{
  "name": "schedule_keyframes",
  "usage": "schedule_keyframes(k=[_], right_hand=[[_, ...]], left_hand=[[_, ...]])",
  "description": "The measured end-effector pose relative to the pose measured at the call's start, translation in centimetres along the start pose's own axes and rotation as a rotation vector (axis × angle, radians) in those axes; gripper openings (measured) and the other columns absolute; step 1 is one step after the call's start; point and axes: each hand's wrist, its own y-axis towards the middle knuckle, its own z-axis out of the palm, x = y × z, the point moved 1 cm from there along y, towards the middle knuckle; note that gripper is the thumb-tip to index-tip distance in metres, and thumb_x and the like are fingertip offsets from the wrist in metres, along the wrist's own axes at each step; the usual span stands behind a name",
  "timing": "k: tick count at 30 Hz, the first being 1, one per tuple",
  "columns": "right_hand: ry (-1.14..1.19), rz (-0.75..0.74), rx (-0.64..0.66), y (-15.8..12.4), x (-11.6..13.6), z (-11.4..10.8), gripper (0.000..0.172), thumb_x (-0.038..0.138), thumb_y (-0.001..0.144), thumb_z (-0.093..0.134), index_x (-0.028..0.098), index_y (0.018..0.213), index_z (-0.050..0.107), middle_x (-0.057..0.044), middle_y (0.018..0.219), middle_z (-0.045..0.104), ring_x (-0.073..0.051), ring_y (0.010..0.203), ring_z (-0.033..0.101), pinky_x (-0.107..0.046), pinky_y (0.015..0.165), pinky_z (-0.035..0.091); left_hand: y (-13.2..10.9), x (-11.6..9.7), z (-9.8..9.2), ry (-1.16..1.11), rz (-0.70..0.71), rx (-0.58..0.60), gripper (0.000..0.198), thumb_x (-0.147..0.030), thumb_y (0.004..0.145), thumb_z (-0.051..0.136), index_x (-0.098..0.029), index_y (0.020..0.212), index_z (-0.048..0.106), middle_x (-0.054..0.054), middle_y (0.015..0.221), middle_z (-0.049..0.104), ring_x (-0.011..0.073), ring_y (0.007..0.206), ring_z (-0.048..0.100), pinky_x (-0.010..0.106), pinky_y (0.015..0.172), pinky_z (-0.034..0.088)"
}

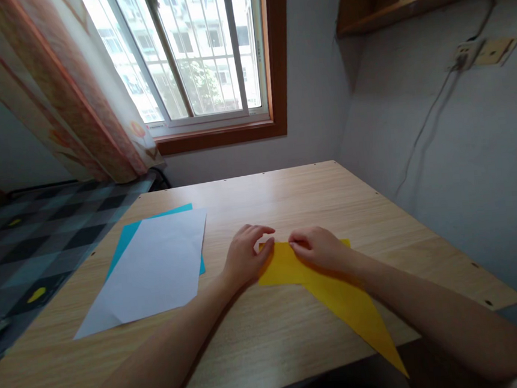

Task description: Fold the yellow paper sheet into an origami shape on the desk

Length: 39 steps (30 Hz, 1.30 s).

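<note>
While the yellow paper (287, 270) lay on the wooden table (254, 351), seemingly part-folded, its long tail loose past the near edge, the left hand's (247, 252) thumb and forefinger stood apart; the right hand's (320, 246) fingers curled together against it, pinching or not I couldn't tell. A white sheet (160, 263) covered a blue sheet (124, 242), both untouched.

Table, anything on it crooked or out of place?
Slightly: the yellow paper has one pointed end jutting past the near edge of the table, and the white sheet lies crooked over the blue sheet, edges mismatched.
</note>
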Motion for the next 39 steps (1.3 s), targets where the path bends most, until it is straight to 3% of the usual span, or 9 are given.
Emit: schedule_keyframes(k=[4, 8, 21, 39], right_hand=[[-0.104, -0.039, 0.040, -0.4, 0.4, -0.2, 0.021, 0.021, 0.087, 0.049, 0.019, 0.079, 0.069, -0.003, 0.076, 0.070, -0.014, 0.066, 0.054, -0.026, 0.060, 0.029], [-0.181, -0.094, 0.056, -0.5, 0.9, 0.0, 0.021, 0.021, 0.086, 0.050, 0.019, 0.074, 0.068, -0.003, 0.074, 0.069, -0.014, 0.064, 0.052, -0.027, 0.060, 0.027], [-0.326, -0.171, 0.030, -0.4, 1.2, 0.8, 0.019, 0.020, 0.087, 0.051, 0.018, 0.073, 0.062, -0.003, 0.076, 0.069, -0.015, 0.067, 0.055, -0.030, 0.063, 0.025], [-0.350, -0.163, -0.011, -0.1, -0.1, -0.5, 0.020, 0.020, 0.089, 0.049, 0.019, 0.076, 0.064, -0.003, 0.077, 0.070, -0.015, 0.069, 0.055, -0.031, 0.066, 0.023]], left_hand=[[-0.4, -1.4, 0.2, 0.163, 0.151, 0.143, 0.017, -0.025, 0.088, 0.052, -0.020, 0.091, 0.068, 0.005, 0.090, 0.071, 0.0219, 0.090, 0.058, 0.037, 0.086, 0.041], [-0.6, -2.0, 0.6, 0.247, 0.207, 0.223, 0.018, -0.022, 0.087, 0.051, -0.020, 0.086, 0.068, 0.004, 0.084, 0.071, 0.0214, 0.086, 0.057, 0.037, 0.082, 0.039], [-0.5, -1.9, 0.7, 0.280, 0.167, 0.197, 0.010, -0.022, 0.079, 0.057, -0.020, 0.076, 0.066, 0.003, 0.077, 0.070, 0.0203, 0.082, 0.059, 0.035, 0.080, 0.038], [-0.1, -0.6, 0.3, 0.254, 0.099, 0.138, 0.011, -0.022, 0.079, 0.056, -0.021, 0.076, 0.067, 0.003, 0.075, 0.069, 0.0189, 0.076, 0.058, 0.033, 0.076, 0.039]])
